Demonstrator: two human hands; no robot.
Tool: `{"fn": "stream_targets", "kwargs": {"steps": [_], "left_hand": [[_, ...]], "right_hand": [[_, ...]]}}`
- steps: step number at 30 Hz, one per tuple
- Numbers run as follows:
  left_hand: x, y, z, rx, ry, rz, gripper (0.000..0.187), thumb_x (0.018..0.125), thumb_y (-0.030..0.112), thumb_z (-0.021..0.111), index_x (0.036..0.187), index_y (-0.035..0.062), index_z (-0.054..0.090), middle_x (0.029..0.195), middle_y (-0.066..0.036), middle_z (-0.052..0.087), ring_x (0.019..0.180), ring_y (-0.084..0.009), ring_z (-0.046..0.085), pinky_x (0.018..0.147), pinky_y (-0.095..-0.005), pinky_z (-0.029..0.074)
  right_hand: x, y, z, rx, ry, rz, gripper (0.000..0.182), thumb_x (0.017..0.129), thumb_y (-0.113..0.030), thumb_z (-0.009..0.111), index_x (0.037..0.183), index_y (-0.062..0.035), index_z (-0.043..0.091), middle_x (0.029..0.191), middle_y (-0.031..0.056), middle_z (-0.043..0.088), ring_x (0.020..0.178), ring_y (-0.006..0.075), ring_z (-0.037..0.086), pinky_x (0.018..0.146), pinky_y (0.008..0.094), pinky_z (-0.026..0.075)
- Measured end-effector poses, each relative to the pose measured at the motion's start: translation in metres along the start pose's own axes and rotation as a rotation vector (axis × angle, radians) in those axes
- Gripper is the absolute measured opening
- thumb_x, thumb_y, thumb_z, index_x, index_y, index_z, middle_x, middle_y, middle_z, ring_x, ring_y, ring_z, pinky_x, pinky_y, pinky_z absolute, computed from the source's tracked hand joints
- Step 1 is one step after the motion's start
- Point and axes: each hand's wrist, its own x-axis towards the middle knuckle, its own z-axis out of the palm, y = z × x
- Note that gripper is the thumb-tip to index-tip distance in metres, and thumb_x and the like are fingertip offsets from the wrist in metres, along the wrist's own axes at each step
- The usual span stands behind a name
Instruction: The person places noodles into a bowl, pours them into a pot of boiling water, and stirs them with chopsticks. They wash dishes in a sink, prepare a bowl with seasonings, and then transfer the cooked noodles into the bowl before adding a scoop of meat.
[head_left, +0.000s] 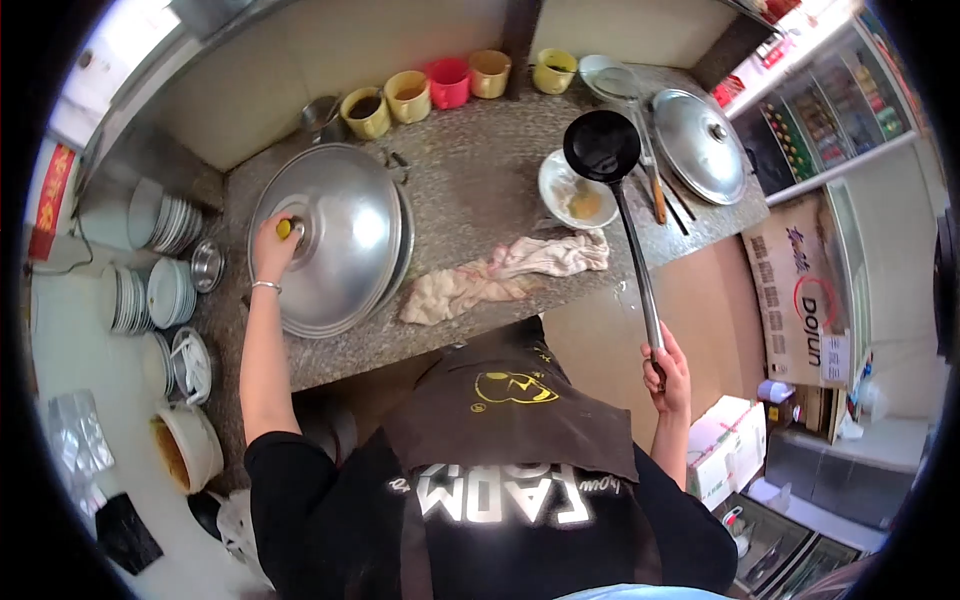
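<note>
My left hand [276, 246] is closed around the yellow knob [284, 228] on top of a large silver domed lid [345, 215], which sits over a wide pan on the stone counter. In my right hand [667, 372] is the handle of a long black ladle [603, 146]. The ladle's round bowl is raised above the counter, beside a white bowl [560, 190] with yellowish contents. A crumpled, stained cloth [450, 292] lies along the counter's front edge, between the lid and the white bowl.
Yellow cups [366, 118] and a red cup [448, 88] line the back wall. A second silver lid [690, 140] is at the right, near chopsticks [678, 205]. Stacked plates [170, 292] and a white bucket [200, 445] stand left. A white box [727, 450] is at lower right.
</note>
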Motion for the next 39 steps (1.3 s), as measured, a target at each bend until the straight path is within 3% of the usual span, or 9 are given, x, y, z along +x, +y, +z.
{"fn": "stream_targets", "kwargs": {"steps": [11,13,18,26,28,33,36,39], "left_hand": [[-0.006,-0.009,-0.014,-0.093,0.057,-0.032,0.031,0.067,0.015,0.064,0.098,0.0093,0.062,0.096,-0.016,0.06,0.094,-0.033,0.056,0.083,-0.0373,0.044],[-0.006,-0.009,-0.014,-0.062,0.062,-0.005,0.031,0.067,0.015,0.064,0.098,0.0096,0.063,0.096,-0.016,0.06,0.093,-0.0332,0.056,0.083,-0.0372,0.044],[-0.008,-0.001,-0.008,-0.049,0.07,-0.031,0.029,0.068,0.015,0.066,0.096,0.0088,0.063,0.096,-0.016,0.06,0.092,-0.0329,0.056,0.082,-0.0373,0.045],[-0.002,0.014,0.03,-0.037,0.026,0.027,0.028,0.067,0.014,0.066,0.094,0.0097,0.063,0.097,-0.012,0.06,0.093,-0.0306,0.057,0.081,-0.0377,0.045],[-0.001,0.018,0.035,0.039,-0.003,-0.034,0.028,0.067,0.013,0.066,0.095,0.0097,0.062,0.098,-0.013,0.06,0.093,-0.0307,0.056,0.081,-0.0376,0.045],[0.005,0.013,0.043,0.018,-0.016,-0.013,0.03,0.068,0.013,0.066,0.097,0.0088,0.061,0.1,-0.013,0.059,0.095,-0.031,0.055,0.082,-0.0374,0.045],[0.009,0.011,0.046,0.023,-0.046,0.004,0.03,0.068,0.011,0.066,0.098,0.008,0.061,0.102,-0.013,0.058,0.095,-0.0313,0.055,0.082,-0.0373,0.045],[0.007,0.017,0.046,0.021,-0.049,-0.006,0.034,0.069,0.009,0.066,0.102,0.0071,0.06,0.103,-0.014,0.058,0.097,-0.0318,0.054,0.084,-0.0375,0.044]], "right_hand": [[0.038,0.058,0.083,-0.17,-0.349,0.309,0.053,0.087,-0.009,0.052,0.137,-0.0073,0.032,0.088,0.0051,0.055,0.052,0.005,0.042,0.042,0.017,0.033],[0.046,0.069,0.088,-0.019,-0.396,0.447,0.054,0.088,-0.01,0.052,0.137,-0.0079,0.031,0.088,0.0057,0.055,0.053,0.0052,0.041,0.043,0.0166,0.032],[0.042,0.065,0.084,0.107,-0.358,0.476,0.053,0.089,-0.011,0.049,0.138,-0.0098,0.029,0.091,0.0057,0.05,0.049,0.0042,0.035,0.04,0.0153,0.029],[0.023,0.025,0.031,-0.087,-0.142,0.133,0.055,0.087,-0.012,0.052,0.137,-0.0067,0.03,0.088,0.0067,0.053,0.048,0.0054,0.042,0.041,0.0169,0.034],[0.016,0.019,0.018,-0.39,-0.025,-0.038,0.056,0.086,-0.01,0.052,0.137,-0.0055,0.03,0.088,0.0057,0.054,0.048,0.0051,0.044,0.041,0.0173,0.035],[0.004,0.013,-0.002,-0.627,0.161,-0.134,0.055,0.084,-0.007,0.056,0.135,-0.0052,0.036,0.081,0.0012,0.057,0.054,0.0039,0.047,0.046,0.019,0.039],[0.006,0.012,-0.012,-0.754,0.226,-0.2,0.052,0.083,-0.006,0.056,0.132,-0.0023,0.039,0.084,0.0017,0.059,0.056,0.0042,0.049,0.049,0.0195,0.04],[0.013,0.012,-0.027,-0.915,0.236,-0.302,0.05,0.083,-0.005,0.056,0.13,-0.0027,0.042,0.098,0.0046,0.059,0.061,0.0054,0.048,0.055,0.0216,0.042]]}}
